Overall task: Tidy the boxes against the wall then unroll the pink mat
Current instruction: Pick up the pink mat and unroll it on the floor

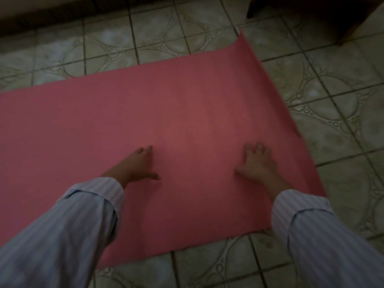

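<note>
The pink mat (176, 113) lies unrolled and flat on the tiled floor, running off the left edge of the view. Its right end curls up slightly at the far corner. My left hand (139, 165) rests flat on the mat near its middle, fingers straight and thumb spread. My right hand (256, 161) presses on the mat closer to the right end, fingers spread. Both arms wear light striped sleeves. No boxes are in view.
Patterned grey floor tiles (336, 113) surround the mat. A dark wooden furniture leg (351, 32) stands at the top right. A dark low edge of furniture (62, 13) runs along the top left.
</note>
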